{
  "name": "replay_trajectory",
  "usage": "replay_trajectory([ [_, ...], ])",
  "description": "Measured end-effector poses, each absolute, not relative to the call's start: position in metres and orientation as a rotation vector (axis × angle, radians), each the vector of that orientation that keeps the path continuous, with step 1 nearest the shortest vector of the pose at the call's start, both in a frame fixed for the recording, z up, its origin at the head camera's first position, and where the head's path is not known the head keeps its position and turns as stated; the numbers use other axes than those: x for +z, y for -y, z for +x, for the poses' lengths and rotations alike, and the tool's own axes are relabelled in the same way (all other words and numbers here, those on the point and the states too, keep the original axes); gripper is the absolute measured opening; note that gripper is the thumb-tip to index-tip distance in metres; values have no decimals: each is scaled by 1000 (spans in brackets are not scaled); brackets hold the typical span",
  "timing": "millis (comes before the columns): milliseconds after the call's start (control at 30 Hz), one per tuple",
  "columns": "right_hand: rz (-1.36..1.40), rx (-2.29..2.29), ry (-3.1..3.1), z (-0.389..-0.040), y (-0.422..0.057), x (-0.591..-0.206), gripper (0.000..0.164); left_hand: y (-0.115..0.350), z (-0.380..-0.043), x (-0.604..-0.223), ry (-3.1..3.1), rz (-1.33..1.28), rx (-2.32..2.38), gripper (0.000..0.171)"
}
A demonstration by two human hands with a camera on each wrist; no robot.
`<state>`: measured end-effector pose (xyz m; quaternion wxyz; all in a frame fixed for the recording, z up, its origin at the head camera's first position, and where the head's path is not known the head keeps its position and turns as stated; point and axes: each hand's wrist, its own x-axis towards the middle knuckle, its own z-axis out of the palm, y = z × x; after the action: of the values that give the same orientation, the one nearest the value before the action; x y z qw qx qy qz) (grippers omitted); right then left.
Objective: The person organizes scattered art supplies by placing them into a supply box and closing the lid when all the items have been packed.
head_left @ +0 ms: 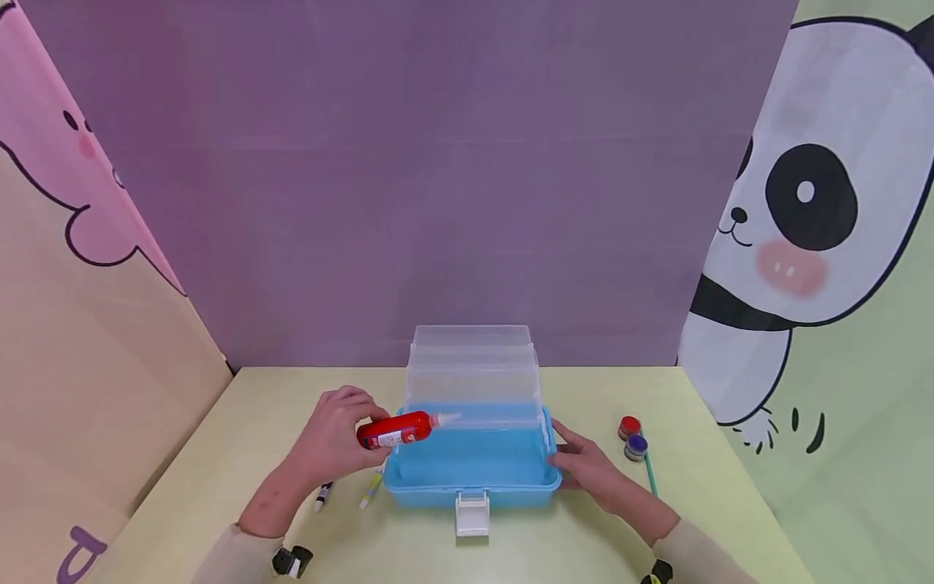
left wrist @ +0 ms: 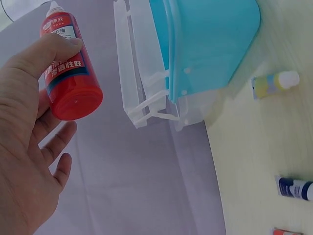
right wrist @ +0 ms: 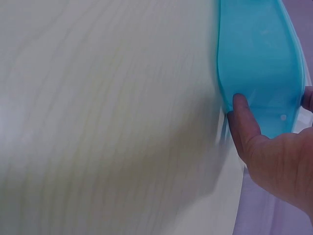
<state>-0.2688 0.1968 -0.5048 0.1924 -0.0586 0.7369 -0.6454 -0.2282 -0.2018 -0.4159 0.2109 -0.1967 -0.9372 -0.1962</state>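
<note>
My left hand grips a red plastic bottle with a pointed clear nozzle, tilted on its side over the left of a light-blue storage box. In the left wrist view, the thumb presses the bottle's label, while the lower fingers are off it. The box stands with its clear lid raised at the back and a white latch hanging in front. My right hand holds the right side of the box; in the right wrist view its fingers touch the outer wall and the thumb reaches the rim.
Left of the box lie a yellow-labelled paint tube and a dark-labelled one. A red-lidded jar, a blue-lidded jar and a thin green stick are on the right. A purple backdrop rises behind the table.
</note>
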Motion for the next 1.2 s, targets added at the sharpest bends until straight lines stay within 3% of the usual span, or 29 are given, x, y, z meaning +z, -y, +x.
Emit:
replay_trajectory([
  [467,-126,-1812,-2102,-269,-195,-503,76,185,-228,-418,2622,-587,-563,44],
  [1200,-175,-1829,-2061,-268,-197,-506,75,168,-226,-427,2678,-605,-589,41],
])
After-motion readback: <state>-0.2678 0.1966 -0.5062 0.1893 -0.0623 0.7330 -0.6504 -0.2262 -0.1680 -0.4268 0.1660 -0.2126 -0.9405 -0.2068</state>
